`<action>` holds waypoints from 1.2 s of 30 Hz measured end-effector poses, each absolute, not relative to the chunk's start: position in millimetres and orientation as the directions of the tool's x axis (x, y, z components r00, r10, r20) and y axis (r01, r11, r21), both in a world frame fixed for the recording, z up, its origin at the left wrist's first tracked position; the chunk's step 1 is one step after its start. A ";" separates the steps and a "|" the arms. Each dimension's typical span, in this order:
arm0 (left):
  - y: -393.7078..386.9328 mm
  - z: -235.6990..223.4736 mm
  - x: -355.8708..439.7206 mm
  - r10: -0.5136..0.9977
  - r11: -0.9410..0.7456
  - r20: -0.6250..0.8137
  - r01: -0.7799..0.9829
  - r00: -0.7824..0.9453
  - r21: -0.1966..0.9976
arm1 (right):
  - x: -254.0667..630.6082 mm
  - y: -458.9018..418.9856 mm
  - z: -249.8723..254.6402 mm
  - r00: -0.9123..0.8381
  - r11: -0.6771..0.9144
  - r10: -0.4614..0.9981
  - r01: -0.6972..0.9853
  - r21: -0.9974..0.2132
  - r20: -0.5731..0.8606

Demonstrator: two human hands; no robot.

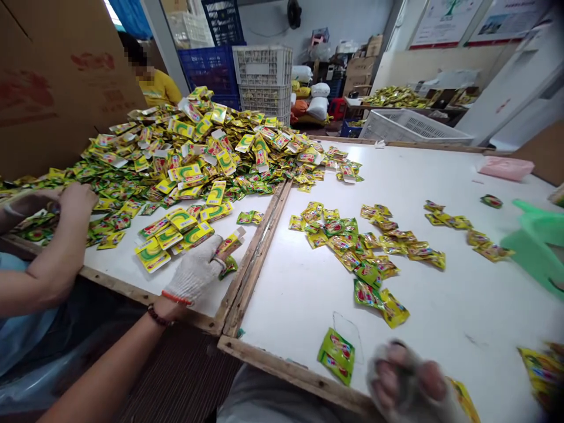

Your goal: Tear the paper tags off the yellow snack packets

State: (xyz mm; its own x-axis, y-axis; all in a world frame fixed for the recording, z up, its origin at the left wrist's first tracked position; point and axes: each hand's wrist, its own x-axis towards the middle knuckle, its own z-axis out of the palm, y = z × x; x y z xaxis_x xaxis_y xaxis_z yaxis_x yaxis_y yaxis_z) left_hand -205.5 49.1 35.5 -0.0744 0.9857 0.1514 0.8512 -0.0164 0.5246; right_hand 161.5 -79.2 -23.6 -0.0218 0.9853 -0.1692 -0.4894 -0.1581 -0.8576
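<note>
My left hand [196, 273], in a white knit glove with an orange cuff, grips a small yellow carton [230, 244] whose end flap stands up. A green sachet [228, 268] lies just beside that carton. Several flat yellow cartons [170, 236] are grouped right behind my left hand. At the front of the right-hand table is my right hand [403, 379], blurred, in a glove that leaves the fingertips bare. Its fingers are curled but apart, with nothing visible between them. Near it lie a pair of green sachets [337, 356] and a partly covered yellow sachet [463, 399].
A large heap of cartons and sachets [194, 153] covers the back left. Sachet strips [352, 247] spread over the white right-hand table [282, 294]. A wooden rim [253, 258] divides the tables. A green plastic container [535, 247] stands right. A co-worker's arm [61, 247] reaches in left.
</note>
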 end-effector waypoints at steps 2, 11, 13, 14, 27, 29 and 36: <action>32.8 37.5 -176.7 0.993 -0.053 0.106 0.630 -0.048 0.775 | 130.9 -65.6 -14.1 -0.036 -0.217 0.975 -0.336 -0.917 -0.217; -23.3 -15.9 -63.6 0.936 0.147 -0.109 -0.090 0.335 0.985 | 83.2 -38.9 -7.7 0.115 -0.068 0.990 -0.127 -0.990 -0.082; -25.0 -24.5 -62.4 0.967 0.079 -0.059 -0.069 0.247 0.995 | 86.7 -43.9 -12.3 0.151 -0.069 0.986 -0.041 -0.997 -0.075; -25.2 -27.2 -63.5 0.972 0.066 -0.049 -0.064 0.229 0.996 | 88.3 -46.3 -15.3 0.156 -0.059 0.986 -0.007 -0.998 -0.059; -14.6 -8.9 -78.9 0.903 -0.200 0.083 0.240 0.422 0.950 | 103.2 -42.1 -7.8 0.023 0.073 0.996 0.367 -0.927 0.088; -12.2 -9.1 -79.6 0.906 -0.120 0.030 0.188 0.422 0.975 | 102.6 -38.1 -6.0 0.017 0.051 0.998 0.308 -0.950 0.059; -9.0 4.4 -81.9 0.868 -0.230 0.051 0.308 0.494 0.923 | 105.1 -38.8 -2.5 -0.182 0.328 0.944 0.433 -0.840 0.275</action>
